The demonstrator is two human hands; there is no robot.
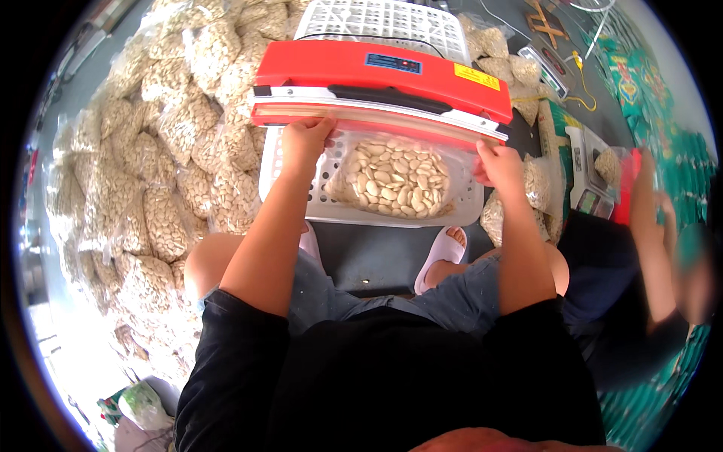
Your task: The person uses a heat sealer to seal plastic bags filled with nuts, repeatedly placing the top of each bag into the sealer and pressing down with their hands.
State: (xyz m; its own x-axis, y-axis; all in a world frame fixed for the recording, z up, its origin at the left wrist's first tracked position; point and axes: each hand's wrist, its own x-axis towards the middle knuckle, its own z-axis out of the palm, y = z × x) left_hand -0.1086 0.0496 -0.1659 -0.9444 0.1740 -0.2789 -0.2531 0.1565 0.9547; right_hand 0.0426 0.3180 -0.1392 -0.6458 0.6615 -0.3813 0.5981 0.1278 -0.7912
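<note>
A clear plastic bag of flat pale beans or seeds (398, 178) lies on an upturned white perforated plastic basket (350, 216). Its mouth is spread along the front sealing strip of a red bar heat sealer (327, 65). My left hand (309, 135) pinches the left corner of the bag's mouth at the strip. At the opposite corner, my right hand (497, 164) grips the film between thumb and fingers. The sealer's black handle (390, 99) lies just above the strip.
Many filled bags (169, 130) are heaped on the left. Beyond the sealer is a white plastic crate (384, 20). On the right, a co-worker's arm (647, 226) is beside a scale (587, 169) carrying a small bag. Green packaging (678, 169) lines the far right.
</note>
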